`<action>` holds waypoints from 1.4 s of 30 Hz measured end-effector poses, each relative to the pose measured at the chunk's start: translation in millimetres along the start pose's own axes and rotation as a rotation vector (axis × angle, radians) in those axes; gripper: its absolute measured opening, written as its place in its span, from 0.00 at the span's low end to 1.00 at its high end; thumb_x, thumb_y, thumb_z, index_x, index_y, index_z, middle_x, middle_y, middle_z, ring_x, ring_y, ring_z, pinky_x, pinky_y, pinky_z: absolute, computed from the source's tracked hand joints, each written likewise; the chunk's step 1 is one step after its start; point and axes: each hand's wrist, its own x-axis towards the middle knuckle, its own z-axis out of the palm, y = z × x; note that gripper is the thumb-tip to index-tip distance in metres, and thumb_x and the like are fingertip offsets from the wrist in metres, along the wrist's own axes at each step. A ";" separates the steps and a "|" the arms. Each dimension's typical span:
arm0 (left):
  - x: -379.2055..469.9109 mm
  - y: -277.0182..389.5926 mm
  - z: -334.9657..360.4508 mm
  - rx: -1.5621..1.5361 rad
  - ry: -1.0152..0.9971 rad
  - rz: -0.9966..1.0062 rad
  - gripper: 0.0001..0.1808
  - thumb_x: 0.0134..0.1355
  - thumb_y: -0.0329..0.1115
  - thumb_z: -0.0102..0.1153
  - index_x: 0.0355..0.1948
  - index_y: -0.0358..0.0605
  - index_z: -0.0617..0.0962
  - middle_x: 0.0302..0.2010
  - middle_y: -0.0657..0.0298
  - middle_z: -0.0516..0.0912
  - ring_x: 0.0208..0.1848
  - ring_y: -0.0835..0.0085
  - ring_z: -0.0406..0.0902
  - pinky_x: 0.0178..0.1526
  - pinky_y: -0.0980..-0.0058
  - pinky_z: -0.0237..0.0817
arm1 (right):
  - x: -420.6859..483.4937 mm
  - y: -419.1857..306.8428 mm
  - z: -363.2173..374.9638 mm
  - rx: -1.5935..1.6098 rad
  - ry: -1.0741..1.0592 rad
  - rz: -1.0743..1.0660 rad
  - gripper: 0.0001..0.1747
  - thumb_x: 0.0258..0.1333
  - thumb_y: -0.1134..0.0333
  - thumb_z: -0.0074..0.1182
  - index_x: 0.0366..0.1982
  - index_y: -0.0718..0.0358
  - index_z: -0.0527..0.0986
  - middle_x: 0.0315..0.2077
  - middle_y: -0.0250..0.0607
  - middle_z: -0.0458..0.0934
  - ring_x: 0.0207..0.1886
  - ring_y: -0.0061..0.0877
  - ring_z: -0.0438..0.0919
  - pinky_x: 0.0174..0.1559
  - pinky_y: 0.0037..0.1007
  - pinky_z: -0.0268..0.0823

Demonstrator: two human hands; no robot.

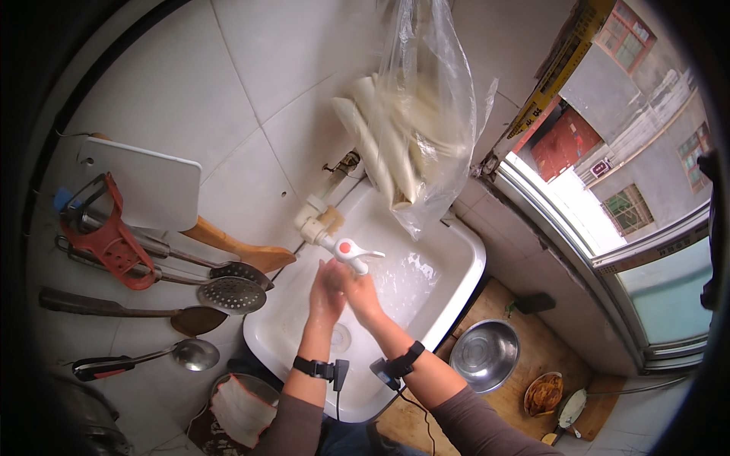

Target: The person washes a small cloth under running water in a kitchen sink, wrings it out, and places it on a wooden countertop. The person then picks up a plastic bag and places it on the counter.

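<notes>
My left hand point(329, 290) and my right hand point(358, 289) are close together over a white sink point(467, 259), just below the spout of a white plastic faucet point(352, 251) with a red dot on it. The palms and fingers overlap and are blurred, so whether anything lies between them cannot be told. Wet, glinting patches show on the basin floor, and the drain point(340, 337) is beneath my wrists. Each wrist bears a black strap with a small device and a cable.
A clear plastic bag point(433, 125) with pale rolled items hangs above the sink. Slotted spoons, a ladle point(195, 354) and a white cutting board point(142, 185) hang at left. A metal bowl point(485, 356) and a dish of brown food point(543, 394) stand on the wooden counter at right.
</notes>
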 end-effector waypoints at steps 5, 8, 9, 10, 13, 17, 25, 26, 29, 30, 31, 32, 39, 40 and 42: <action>29.6 -45.1 -0.4 0.215 -0.138 -0.037 0.22 0.78 0.45 0.40 0.62 0.42 0.74 0.58 0.59 0.79 0.59 0.64 0.77 0.65 0.61 0.68 | -1.9 -21.6 -10.2 -0.577 0.259 -0.340 0.17 0.59 0.61 0.63 0.43 0.66 0.78 0.48 0.55 0.75 0.58 0.49 0.70 0.61 0.49 0.57; 15.4 -49.3 24.3 -0.052 -0.335 0.164 0.24 0.77 0.48 0.41 0.56 0.37 0.76 0.48 0.57 0.82 0.51 0.64 0.78 0.59 0.64 0.66 | -16.3 -35.8 -22.6 -0.915 0.062 -0.615 0.18 0.59 0.56 0.61 0.43 0.62 0.79 0.46 0.53 0.76 0.53 0.51 0.70 0.56 0.51 0.57; 6.5 -55.6 33.4 -0.448 -0.385 0.047 0.28 0.77 0.52 0.38 0.57 0.38 0.75 0.49 0.57 0.82 0.53 0.60 0.76 0.64 0.58 0.60 | -22.9 -38.4 -24.1 -0.987 -0.019 -0.699 0.18 0.60 0.55 0.60 0.43 0.62 0.79 0.46 0.52 0.76 0.52 0.49 0.71 0.55 0.51 0.57; -0.1 -60.7 42.4 -0.836 -0.408 -0.077 0.31 0.77 0.56 0.35 0.59 0.38 0.75 0.50 0.56 0.82 0.55 0.57 0.74 0.70 0.51 0.54 | -25.4 -40.9 -24.9 -1.137 -0.031 -0.923 0.19 0.60 0.52 0.61 0.42 0.60 0.80 0.47 0.49 0.77 0.50 0.45 0.72 0.51 0.46 0.59; 8.4 -56.4 54.5 -0.499 -0.392 -0.028 0.26 0.76 0.51 0.38 0.55 0.39 0.76 0.47 0.58 0.81 0.53 0.59 0.75 0.65 0.54 0.58 | -27.1 -43.6 -20.7 -1.150 0.036 -0.601 0.22 0.60 0.48 0.62 0.41 0.60 0.81 0.49 0.49 0.77 0.53 0.45 0.72 0.52 0.44 0.59; 41.6 -48.6 34.9 0.516 -0.250 0.226 0.19 0.74 0.46 0.43 0.50 0.41 0.76 0.43 0.60 0.81 0.49 0.63 0.76 0.58 0.58 0.63 | -9.8 -40.2 -16.4 -1.084 0.132 -0.715 0.20 0.60 0.50 0.63 0.36 0.62 0.82 0.41 0.43 0.82 0.45 0.37 0.77 0.47 0.38 0.62; 24.2 -49.2 21.0 0.621 0.040 0.133 0.20 0.74 0.49 0.50 0.47 0.41 0.78 0.40 0.62 0.82 0.43 0.67 0.81 0.48 0.66 0.73 | -0.4 -28.0 -20.2 -1.174 0.044 -0.544 0.13 0.63 0.60 0.57 0.31 0.62 0.83 0.28 0.46 0.83 0.31 0.44 0.78 0.43 0.39 0.66; 17.9 -42.6 21.8 0.251 0.264 0.008 0.25 0.75 0.54 0.51 0.48 0.40 0.79 0.40 0.62 0.83 0.42 0.66 0.83 0.47 0.68 0.74 | 0.7 -27.5 -22.6 -1.159 0.032 -0.490 0.14 0.63 0.60 0.55 0.30 0.62 0.83 0.28 0.47 0.83 0.30 0.45 0.78 0.42 0.40 0.67; 11.2 -17.3 18.1 0.469 0.179 -0.086 0.24 0.74 0.54 0.53 0.46 0.40 0.80 0.39 0.63 0.83 0.39 0.69 0.83 0.44 0.69 0.75 | 6.2 -27.8 -38.7 -1.102 0.085 -0.056 0.24 0.68 0.51 0.52 0.29 0.65 0.82 0.27 0.47 0.83 0.27 0.42 0.79 0.39 0.38 0.70; 7.6 -6.2 11.3 0.413 0.157 -0.075 0.25 0.74 0.54 0.54 0.47 0.39 0.80 0.39 0.62 0.83 0.38 0.71 0.82 0.42 0.70 0.75 | 10.6 -30.0 -49.8 -0.845 0.217 0.031 0.27 0.69 0.48 0.51 0.30 0.66 0.81 0.27 0.46 0.83 0.27 0.39 0.79 0.38 0.37 0.70; 4.0 2.7 4.2 0.460 0.122 -0.011 0.25 0.73 0.54 0.56 0.47 0.38 0.80 0.40 0.62 0.84 0.40 0.72 0.83 0.43 0.71 0.74 | 14.4 -32.6 -61.4 -0.593 0.297 0.153 0.29 0.70 0.45 0.50 0.31 0.67 0.80 0.27 0.45 0.82 0.28 0.36 0.79 0.37 0.36 0.71; 2.9 9.3 -1.3 0.718 0.211 0.026 0.26 0.73 0.54 0.56 0.47 0.37 0.80 0.42 0.62 0.85 0.43 0.71 0.83 0.46 0.72 0.73 | 15.7 -33.5 -69.3 -0.328 0.413 0.264 0.32 0.71 0.42 0.48 0.32 0.68 0.79 0.27 0.43 0.82 0.28 0.33 0.79 0.36 0.35 0.71; -24.1 -4.9 15.8 0.906 -0.014 0.171 0.30 0.77 0.59 0.46 0.59 0.42 0.78 0.51 0.61 0.84 0.55 0.72 0.80 0.60 0.69 0.66 | 4.2 -30.8 -75.9 -0.440 -0.042 0.225 0.25 0.71 0.53 0.53 0.49 0.72 0.76 0.36 0.38 0.80 0.39 0.23 0.76 0.44 0.30 0.70; -27.1 -6.3 26.0 0.748 -0.087 0.043 0.31 0.78 0.59 0.40 0.65 0.45 0.75 0.57 0.62 0.81 0.58 0.72 0.77 0.64 0.68 0.63 | 0.8 -31.0 -71.1 -0.431 -0.096 0.131 0.22 0.66 0.62 0.58 0.53 0.72 0.75 0.40 0.40 0.80 0.40 0.25 0.78 0.45 0.31 0.71; -31.8 -6.0 43.3 0.610 -0.148 -0.009 0.30 0.79 0.56 0.39 0.68 0.44 0.72 0.61 0.62 0.79 0.62 0.72 0.75 0.64 0.68 0.63 | -7.8 -33.2 -62.8 -0.459 -0.129 -0.024 0.23 0.61 0.65 0.64 0.53 0.71 0.75 0.39 0.43 0.82 0.42 0.29 0.80 0.47 0.32 0.73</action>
